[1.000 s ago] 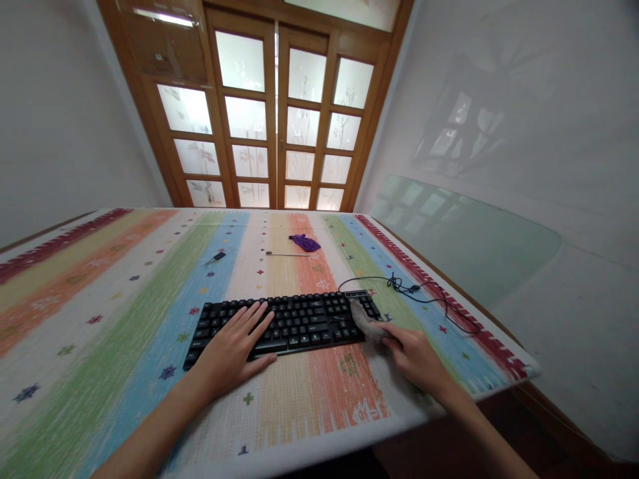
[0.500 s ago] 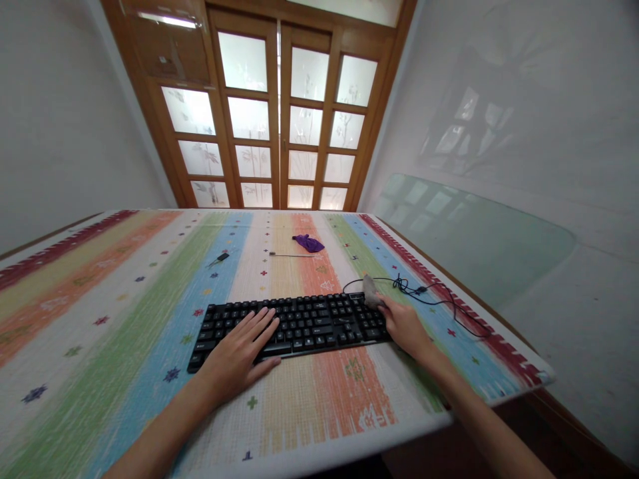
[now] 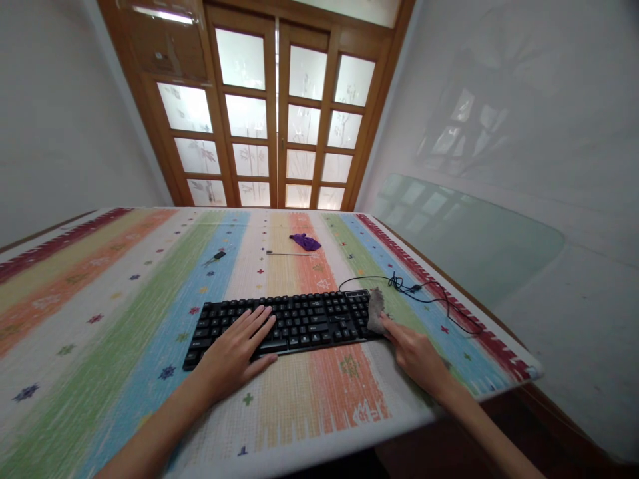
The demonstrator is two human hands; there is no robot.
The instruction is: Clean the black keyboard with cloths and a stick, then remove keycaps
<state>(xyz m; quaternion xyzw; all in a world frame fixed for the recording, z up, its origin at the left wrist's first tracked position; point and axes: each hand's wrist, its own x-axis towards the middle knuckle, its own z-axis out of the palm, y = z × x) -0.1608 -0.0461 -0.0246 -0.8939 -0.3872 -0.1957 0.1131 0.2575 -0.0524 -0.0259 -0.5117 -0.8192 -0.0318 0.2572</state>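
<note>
A black keyboard [image 3: 304, 322] lies on the striped tablecloth in front of me. My left hand [image 3: 239, 346] rests flat over its left part, fingers spread across the keys and thumb near the front edge. In my right hand [image 3: 414, 349], which is closed, is a fuzzy grey piece [image 3: 375, 313]; whether it is a brush head or a cloth I cannot tell. It sits against the keyboard's right end, over the number pad's outer keys. My fingers hide the part they grip.
Beyond the keyboard lie a purple pouch-like bundle [image 3: 305, 242], a thin rod [image 3: 289, 254] and a small black object with a pale tip [image 3: 218, 255]. The keyboard's black cable [image 3: 434, 301] tangles at the right. A striped tablecloth [image 3: 319, 392] covers the table; walls stand at both sides.
My right hand has moved toward me along the keyboard's right end, bringing the fuzzy grey piece down from the top corner. My left hand stays in place on the keys.
</note>
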